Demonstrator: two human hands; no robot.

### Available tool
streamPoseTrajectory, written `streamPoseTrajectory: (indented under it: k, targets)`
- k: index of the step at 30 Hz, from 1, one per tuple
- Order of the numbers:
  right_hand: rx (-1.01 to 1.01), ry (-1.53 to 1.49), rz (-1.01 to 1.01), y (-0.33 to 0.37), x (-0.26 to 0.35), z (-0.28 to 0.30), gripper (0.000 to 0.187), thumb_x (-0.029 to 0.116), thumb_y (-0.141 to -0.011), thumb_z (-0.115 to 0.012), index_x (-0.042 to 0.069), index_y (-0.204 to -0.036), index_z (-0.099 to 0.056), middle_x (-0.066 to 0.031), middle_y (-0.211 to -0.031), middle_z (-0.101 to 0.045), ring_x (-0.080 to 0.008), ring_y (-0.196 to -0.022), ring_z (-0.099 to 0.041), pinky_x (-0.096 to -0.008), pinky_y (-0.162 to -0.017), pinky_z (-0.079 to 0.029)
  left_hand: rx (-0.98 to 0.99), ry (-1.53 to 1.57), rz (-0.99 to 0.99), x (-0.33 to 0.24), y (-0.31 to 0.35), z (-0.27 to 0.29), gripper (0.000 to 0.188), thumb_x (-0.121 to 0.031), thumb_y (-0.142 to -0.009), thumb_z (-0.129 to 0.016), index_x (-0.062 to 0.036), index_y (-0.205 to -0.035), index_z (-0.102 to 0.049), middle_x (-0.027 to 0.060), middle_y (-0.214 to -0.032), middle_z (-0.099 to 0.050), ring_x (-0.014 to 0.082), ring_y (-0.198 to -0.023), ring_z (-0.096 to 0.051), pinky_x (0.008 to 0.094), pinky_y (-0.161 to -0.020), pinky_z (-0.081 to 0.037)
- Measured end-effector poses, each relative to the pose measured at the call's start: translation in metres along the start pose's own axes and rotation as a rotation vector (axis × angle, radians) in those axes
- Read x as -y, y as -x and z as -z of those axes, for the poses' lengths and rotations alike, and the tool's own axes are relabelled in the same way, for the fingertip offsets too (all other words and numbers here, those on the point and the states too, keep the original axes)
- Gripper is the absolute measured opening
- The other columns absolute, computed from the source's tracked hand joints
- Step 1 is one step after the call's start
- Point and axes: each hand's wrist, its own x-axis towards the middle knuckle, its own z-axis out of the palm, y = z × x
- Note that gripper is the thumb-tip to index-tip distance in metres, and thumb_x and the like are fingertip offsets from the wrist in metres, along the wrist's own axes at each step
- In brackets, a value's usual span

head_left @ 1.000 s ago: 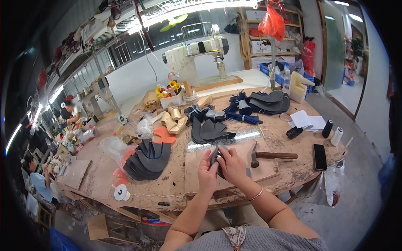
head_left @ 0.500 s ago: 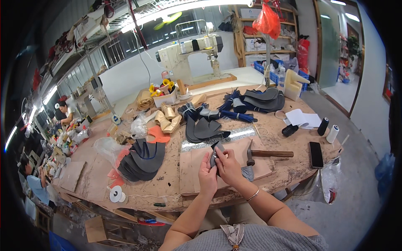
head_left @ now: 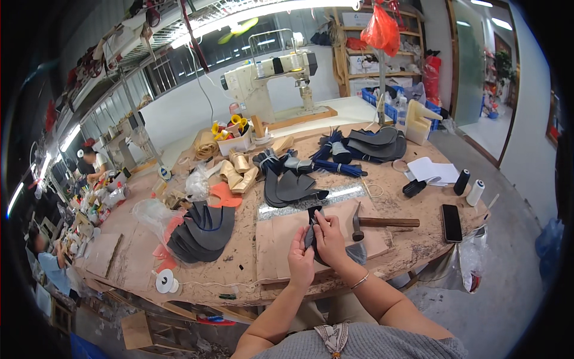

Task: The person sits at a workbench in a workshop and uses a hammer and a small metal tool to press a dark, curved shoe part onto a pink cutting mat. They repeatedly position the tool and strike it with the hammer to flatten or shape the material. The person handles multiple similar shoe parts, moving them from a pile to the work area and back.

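Both hands come together over the pale board (head_left: 278, 251) at the front of the table. A small dark grey and black piece of shoe-upper material (head_left: 310, 238) is pinched between my left hand (head_left: 301, 258) and my right hand (head_left: 329, 238). Its black upper end sticks out above the fingertips, and the rest is partly hidden by them. Just right of my right hand lies a hammer (head_left: 388, 222) with a wooden handle, its metal head toward the hand. Beside my right wrist, a grey piece (head_left: 357, 253) rests on the board.
Fanned grey pieces (head_left: 203, 233) lie to the left, with more grey pieces (head_left: 290, 190) beyond the board. A white spool (head_left: 167, 281) stands near the front edge. On the right are a phone (head_left: 451, 222) and thread cones (head_left: 475, 192). A sewing machine (head_left: 269, 84) stands behind.
My hands have shifted slightly, the left one lower and to the right. The held piece has turned, and its black end now points up beyond my fingers.
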Motion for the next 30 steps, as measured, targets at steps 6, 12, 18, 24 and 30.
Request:
streamPoseTrajectory:
  k: [6, 12, 18, 24, 30]
  targets:
    - [0.128, 0.075, -0.073, 0.007, 0.015, 0.012, 0.038, 0.021, -0.096, -0.057, 0.006, -0.131, -0.06, -0.0181, -0.111, -0.054, -0.0367, -0.089, -0.064, -0.0436, -0.075, -0.053, -0.042, 0.001, -0.031, -0.007, -0.002, 0.003, 0.064, 0.019, -0.087, -0.039, 0.0069, -0.149, -0.027, 0.0204, -0.149, -0.041, 0.023, -0.136, -0.046, 0.0317, -0.112, -0.039]
    - [-0.005, -0.094, -0.032, 0.001, -0.004, -0.002, 0.035, 0.016, -0.097, -0.057, 0.004, -0.13, -0.06, -0.0161, -0.109, -0.054, -0.0297, -0.094, -0.061, -0.0359, -0.081, -0.051, 0.035, -0.073, -0.041, 0.001, 0.004, 0.008, 0.062, 0.019, -0.088, -0.039, 0.0066, -0.148, -0.029, 0.0202, -0.148, -0.043, 0.0231, -0.135, -0.046, 0.0319, -0.111, -0.04]
    - [-0.048, -0.467, -0.206, -0.001, -0.013, -0.01, 0.034, 0.015, -0.098, -0.058, 0.002, -0.13, -0.06, -0.0123, -0.107, -0.051, -0.0213, -0.091, -0.056, -0.0303, -0.082, -0.047, 0.018, 0.04, 0.015, -0.001, 0.002, 0.004, 0.062, 0.017, -0.088, -0.04, 0.0056, -0.148, -0.03, 0.0196, -0.147, -0.044, 0.0226, -0.133, -0.048, 0.0324, -0.109, -0.042]
    - [-0.018, -0.22, 0.049, 0.001, 0.003, -0.006, 0.047, 0.013, -0.087, -0.072, 0.005, -0.131, -0.058, -0.0124, -0.107, -0.047, -0.0237, -0.091, -0.053, -0.0324, -0.081, -0.048, 0.026, 0.115, 0.119, -0.002, 0.007, 0.013, 0.056, 0.011, -0.091, -0.043, 0.0054, -0.146, -0.033, 0.0176, -0.144, -0.048, 0.0227, -0.13, -0.051, 0.0334, -0.108, -0.042]
    - [0.092, -0.171, 0.071, 0.005, -0.005, -0.002, 0.057, 0.011, -0.073, -0.083, 0.012, -0.126, -0.061, -0.0111, -0.1, -0.049, -0.026, -0.089, -0.053, -0.0352, -0.08, -0.049, 0.054, 0.35, 0.357, -0.006, -0.013, 0.038, 0.035, -0.011, -0.098, -0.056, 0.0047, -0.129, -0.053, 0.0134, -0.122, -0.061, 0.0191, -0.112, -0.06, 0.0316, -0.096, -0.05]
